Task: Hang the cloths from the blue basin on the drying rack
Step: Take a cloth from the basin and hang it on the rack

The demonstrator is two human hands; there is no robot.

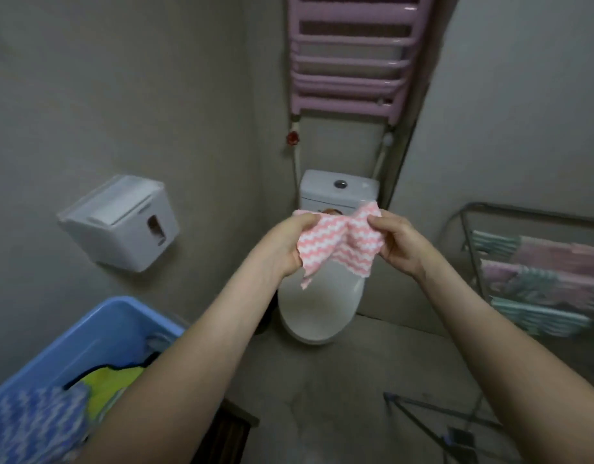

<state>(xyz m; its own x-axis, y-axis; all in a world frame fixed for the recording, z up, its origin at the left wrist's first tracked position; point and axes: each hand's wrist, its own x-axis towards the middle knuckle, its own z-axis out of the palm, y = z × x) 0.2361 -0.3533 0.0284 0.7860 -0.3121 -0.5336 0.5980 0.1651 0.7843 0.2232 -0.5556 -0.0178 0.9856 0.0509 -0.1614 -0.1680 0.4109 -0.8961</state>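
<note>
Blue basin [98,333]: nearest, low at the person's left; a blue zigzag cloth [31,426] and a yellow cloth [111,383] lie in it, not yet hung.
Left hand [289,246]: grip closed on the left edge of the pink cloth [339,246].
Right hand [399,246]: grip pinched shut on the right edge, likely pulling the cloth flat so it drapes evenly.
Pink cloth: in the air between both hands, above the toilet [317,316].
Drying rack [473,249]: farther right, its rails carrying several striped cloths; the likely destination.
</note>
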